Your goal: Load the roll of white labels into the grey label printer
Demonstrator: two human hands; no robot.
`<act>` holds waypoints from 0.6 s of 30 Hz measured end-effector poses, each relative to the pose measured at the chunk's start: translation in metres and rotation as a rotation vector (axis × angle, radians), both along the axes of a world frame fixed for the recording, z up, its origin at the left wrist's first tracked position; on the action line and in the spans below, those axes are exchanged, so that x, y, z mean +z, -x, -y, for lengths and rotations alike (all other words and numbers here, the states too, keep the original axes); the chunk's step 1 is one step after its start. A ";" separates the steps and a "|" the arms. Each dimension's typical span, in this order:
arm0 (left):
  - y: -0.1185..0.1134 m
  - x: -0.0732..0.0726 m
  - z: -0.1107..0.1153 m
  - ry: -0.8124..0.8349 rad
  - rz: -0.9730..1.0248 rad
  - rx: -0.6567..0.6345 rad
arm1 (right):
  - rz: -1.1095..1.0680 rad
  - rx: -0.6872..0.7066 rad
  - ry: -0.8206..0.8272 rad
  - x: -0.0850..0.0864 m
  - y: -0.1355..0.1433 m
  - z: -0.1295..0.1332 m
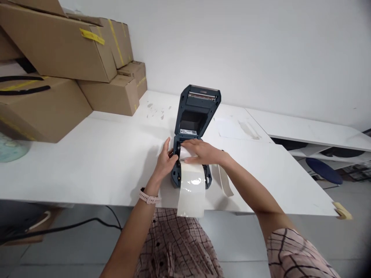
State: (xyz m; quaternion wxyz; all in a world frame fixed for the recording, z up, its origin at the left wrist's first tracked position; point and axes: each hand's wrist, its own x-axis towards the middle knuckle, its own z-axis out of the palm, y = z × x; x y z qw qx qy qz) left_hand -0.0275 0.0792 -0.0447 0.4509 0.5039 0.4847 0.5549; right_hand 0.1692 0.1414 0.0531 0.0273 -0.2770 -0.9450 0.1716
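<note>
A dark grey label printer [176,177] stands on the white table with its lid [199,102] raised. Inside lies a roll of white labels [184,153], partly covered by my right hand. From it a strip of glossy labels [191,193] runs out over the printer's front and past the table edge. My left hand [165,161] grips the printer's left side, thumb over the rim and index finger raised. My right hand [203,152] is on top of the roll, fingers and thumb on either side of it. A loose curled paper strip [224,181] lies right of the printer.
Cardboard boxes [58,42] are stacked on the table's left. A sheet of paper [233,129] lies behind the printer to the right. White shelving [307,144] and a blue stool [324,170] are at the right. A black cable [87,221] hangs below the front edge.
</note>
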 end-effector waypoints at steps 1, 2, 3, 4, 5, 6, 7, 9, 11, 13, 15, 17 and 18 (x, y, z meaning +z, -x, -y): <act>0.000 0.002 0.001 0.001 0.001 -0.005 | -0.041 -0.014 -0.056 -0.004 -0.006 0.016; -0.001 0.004 0.002 0.003 0.003 -0.008 | -0.072 -0.028 -0.083 -0.009 -0.011 0.034; -0.001 0.006 0.003 0.005 0.004 -0.011 | -0.094 -0.037 -0.086 -0.014 -0.015 0.051; -0.002 0.008 0.004 0.007 0.002 -0.011 | -0.110 -0.048 -0.081 -0.020 -0.019 0.068; -0.002 0.010 0.004 0.007 -0.002 -0.008 | -0.124 -0.064 -0.082 -0.026 -0.022 0.083; -0.002 0.011 0.005 0.005 -0.008 -0.002 | -0.138 -0.085 -0.095 -0.033 -0.024 0.096; -0.003 0.012 0.005 0.004 -0.014 0.005 | -0.152 -0.109 -0.118 -0.039 -0.025 0.106; -0.003 0.012 0.005 0.003 -0.024 0.016 | -0.174 -0.157 -0.183 -0.050 -0.024 0.119; -0.003 0.011 0.004 0.001 -0.024 0.027 | -0.188 -0.189 -0.235 -0.058 -0.022 0.123; -0.003 0.010 0.003 -0.007 -0.020 0.031 | -0.198 -0.213 -0.258 -0.062 -0.019 0.125; -0.004 0.009 0.003 -0.014 -0.018 0.028 | -0.200 -0.239 -0.262 -0.066 -0.017 0.128; -0.004 0.009 0.003 -0.012 -0.020 0.026 | -0.193 -0.260 -0.263 -0.068 -0.015 0.133; -0.004 0.009 0.003 -0.011 -0.021 0.026 | -0.190 -0.272 -0.267 -0.069 -0.015 0.135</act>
